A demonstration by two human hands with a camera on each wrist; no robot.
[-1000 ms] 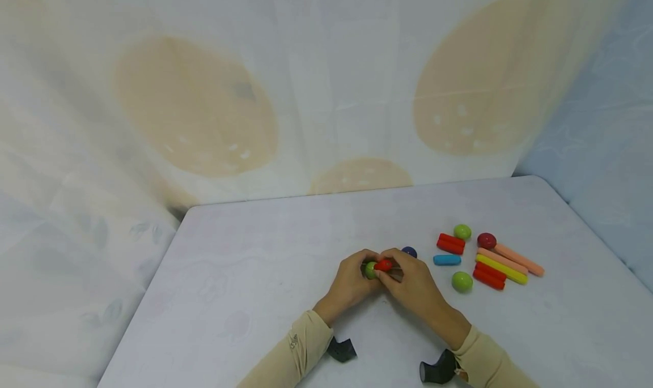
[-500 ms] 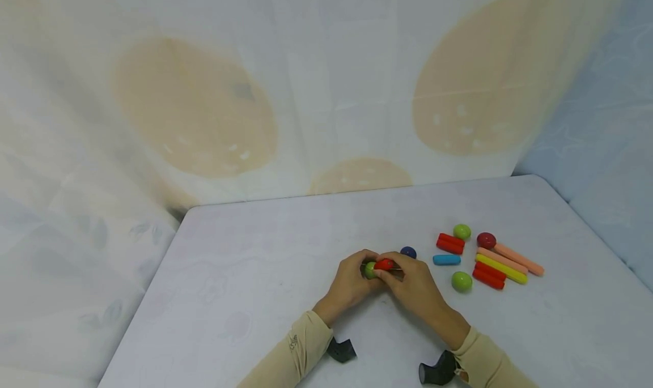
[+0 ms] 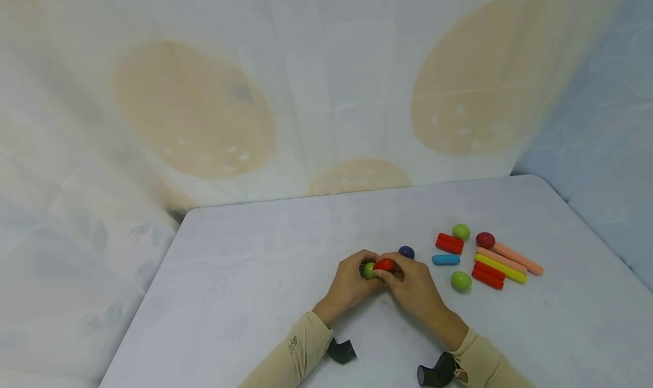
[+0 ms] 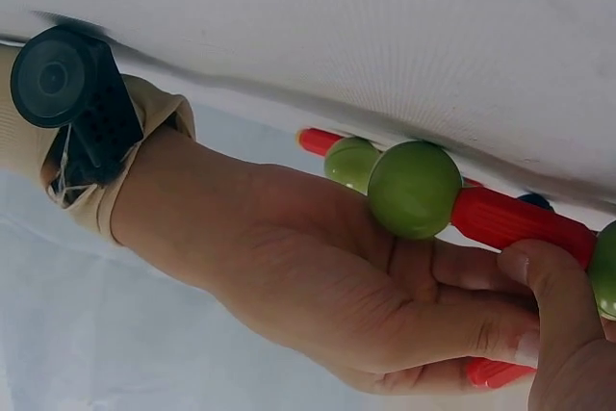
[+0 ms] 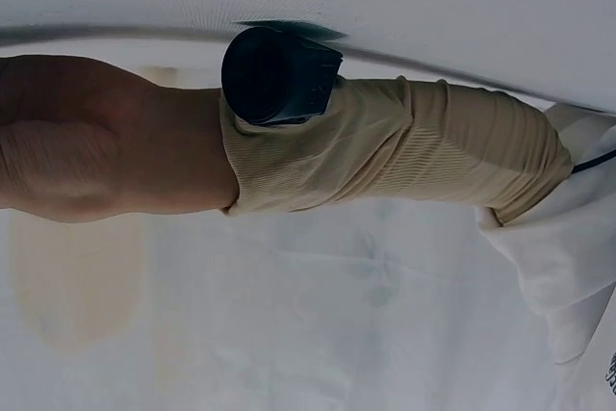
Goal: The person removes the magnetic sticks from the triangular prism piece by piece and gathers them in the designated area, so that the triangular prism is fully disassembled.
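Both hands meet at lower centre of the head view, the left hand (image 3: 351,283) gripping a green ball (image 3: 369,270) and the right hand (image 3: 414,289) pinching the red rod (image 3: 385,264) joined to it — so a first link looks made, I judge — while loose rods and balls (image 3: 487,260) lie untouched toward the right.

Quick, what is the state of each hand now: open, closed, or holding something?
Left hand: closed, grip on the green ball.
Right hand: closed, grip on the red stick joined to that ball.
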